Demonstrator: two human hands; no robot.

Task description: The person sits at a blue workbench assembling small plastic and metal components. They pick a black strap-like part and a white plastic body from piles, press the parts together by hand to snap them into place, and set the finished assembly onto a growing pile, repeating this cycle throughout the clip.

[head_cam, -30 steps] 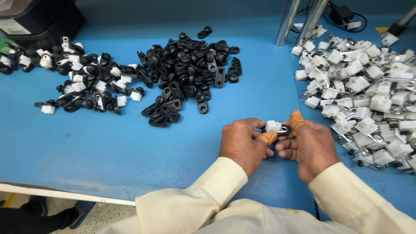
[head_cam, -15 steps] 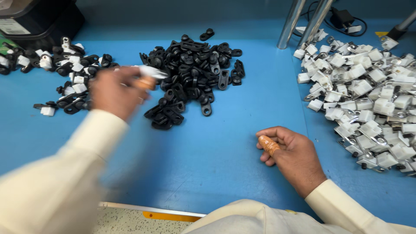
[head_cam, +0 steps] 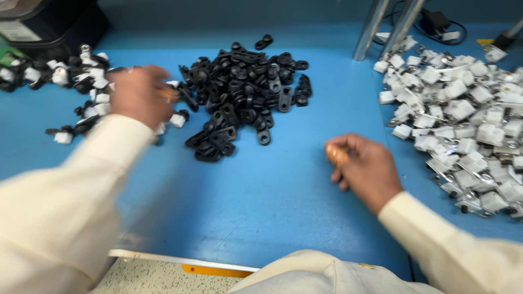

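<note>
— Two hands are over the blue surface [head_cam: 261, 218]. Where is each one?

— The left hand [head_cam: 139, 95] is at ten o'clock, blurred, above the heap of mixed black and white pieces [head_cam: 71, 92]. I cannot tell if its fingers hold something.

— And the right hand [head_cam: 362, 169]?

— It rests at about three o'clock from the middle, fingers curled loosely, with orange tips [head_cam: 336, 155]. I see nothing held in them.

— What lies near?

— The pile of black clips [head_cam: 245, 92] is at twelve o'clock, between both hands. The pile of white clips [head_cam: 468, 120] is at two o'clock, just beside the right hand.
</note>
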